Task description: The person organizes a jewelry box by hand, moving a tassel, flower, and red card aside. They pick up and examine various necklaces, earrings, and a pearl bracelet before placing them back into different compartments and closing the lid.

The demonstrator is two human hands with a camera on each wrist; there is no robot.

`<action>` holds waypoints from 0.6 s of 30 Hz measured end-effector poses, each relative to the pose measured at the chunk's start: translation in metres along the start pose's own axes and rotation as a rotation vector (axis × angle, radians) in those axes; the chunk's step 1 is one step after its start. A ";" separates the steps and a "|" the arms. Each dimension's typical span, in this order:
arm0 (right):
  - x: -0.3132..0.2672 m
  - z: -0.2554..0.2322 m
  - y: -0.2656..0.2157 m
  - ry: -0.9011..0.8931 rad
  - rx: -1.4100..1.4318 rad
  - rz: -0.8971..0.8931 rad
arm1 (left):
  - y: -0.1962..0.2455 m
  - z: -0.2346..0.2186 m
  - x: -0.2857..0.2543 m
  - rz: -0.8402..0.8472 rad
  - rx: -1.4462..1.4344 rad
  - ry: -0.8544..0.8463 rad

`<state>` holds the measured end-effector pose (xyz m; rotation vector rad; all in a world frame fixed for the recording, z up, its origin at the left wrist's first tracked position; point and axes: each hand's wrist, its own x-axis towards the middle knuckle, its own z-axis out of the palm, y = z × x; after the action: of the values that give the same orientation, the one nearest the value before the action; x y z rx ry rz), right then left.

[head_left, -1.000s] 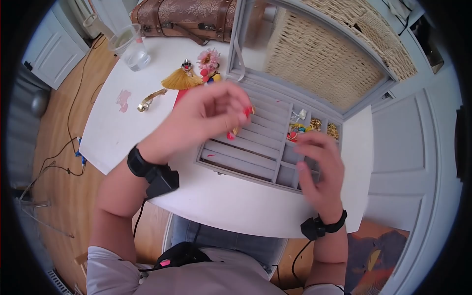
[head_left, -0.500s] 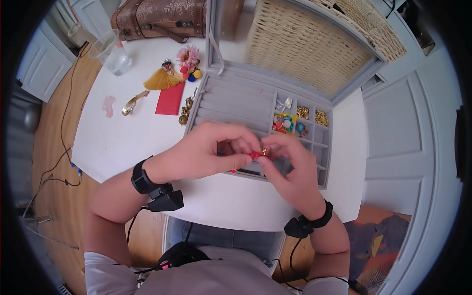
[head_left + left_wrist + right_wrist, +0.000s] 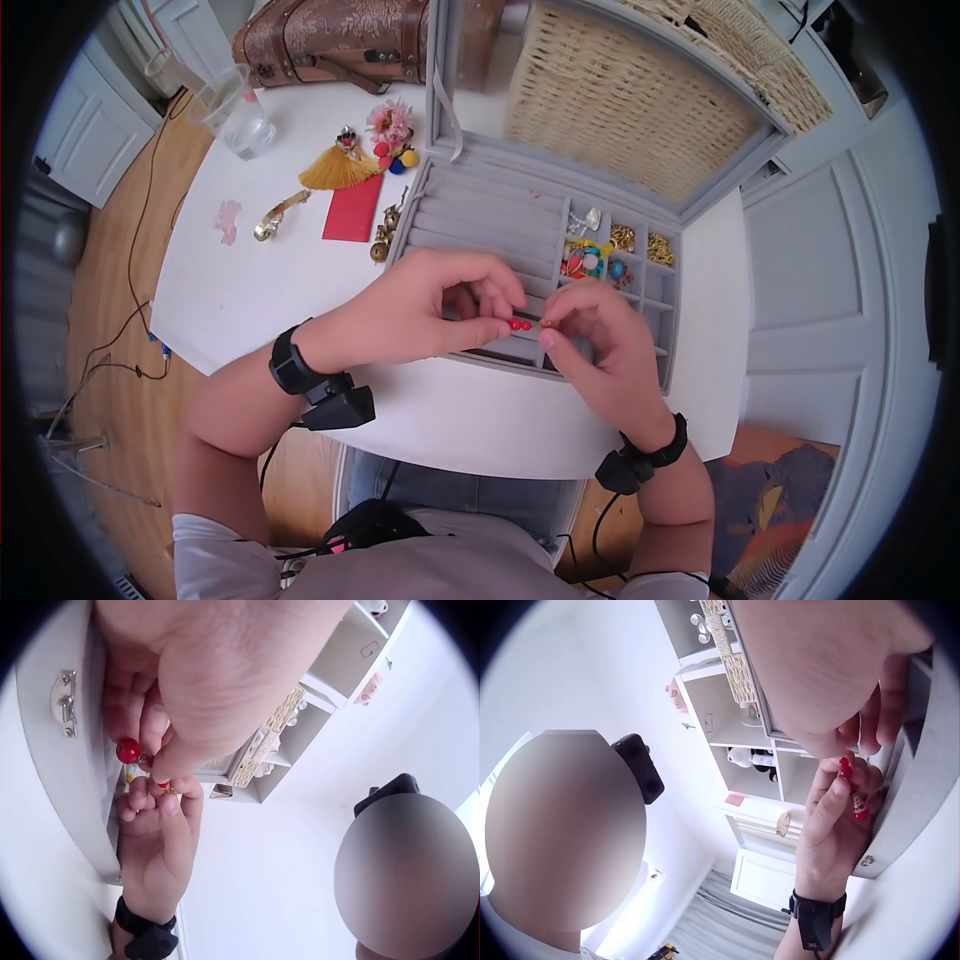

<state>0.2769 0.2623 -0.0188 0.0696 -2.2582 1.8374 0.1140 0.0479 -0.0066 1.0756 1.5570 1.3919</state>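
Note:
Over the front of a grey jewellery box (image 3: pixel 490 215), both hands meet at a small piece of red-beaded jewellery with gold bits (image 3: pixel 520 325). My left hand (image 3: pixel 405 310) pinches it between thumb and fingers. One round red bead (image 3: pixel 127 751) hangs below those fingers in the left wrist view. With thumb and forefinger, my right hand (image 3: pixel 605 345) pinches a gold bit (image 3: pixel 171 791) at the other end. Right-hand compartments hold gold chains (image 3: pixel 659 248), a multicoloured beaded piece (image 3: pixel 585 260) and a blue-beaded one (image 3: pixel 620 272). The hands cover the box's front part.
The box's see-through lid (image 3: pixel 640 110) stands raised at the back. Left of it lie a red card (image 3: pixel 352 210), a yellow tassel piece (image 3: pixel 340 168), a pink flower (image 3: pixel 390 122) and a gold bangle (image 3: pixel 280 215). Behind are a clear cup (image 3: pixel 245 125) and a brown case (image 3: pixel 335 45).
The left hand came down and right with the red-beaded piece, and the right hand moved in to meet it. Since then the fingertips have drawn slightly apart, showing red beads between them.

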 end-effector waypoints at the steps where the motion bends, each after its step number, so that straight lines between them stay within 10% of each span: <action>1: -0.001 0.001 0.000 0.000 0.005 0.009 | -0.001 0.001 -0.002 -0.005 0.014 -0.013; 18: -0.001 -0.001 -0.008 -0.012 0.004 0.108 | -0.007 0.002 0.000 0.110 -0.122 0.111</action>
<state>0.2792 0.2617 -0.0107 -0.0418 -2.3092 1.8997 0.1156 0.0484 -0.0138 1.0387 1.4873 1.6244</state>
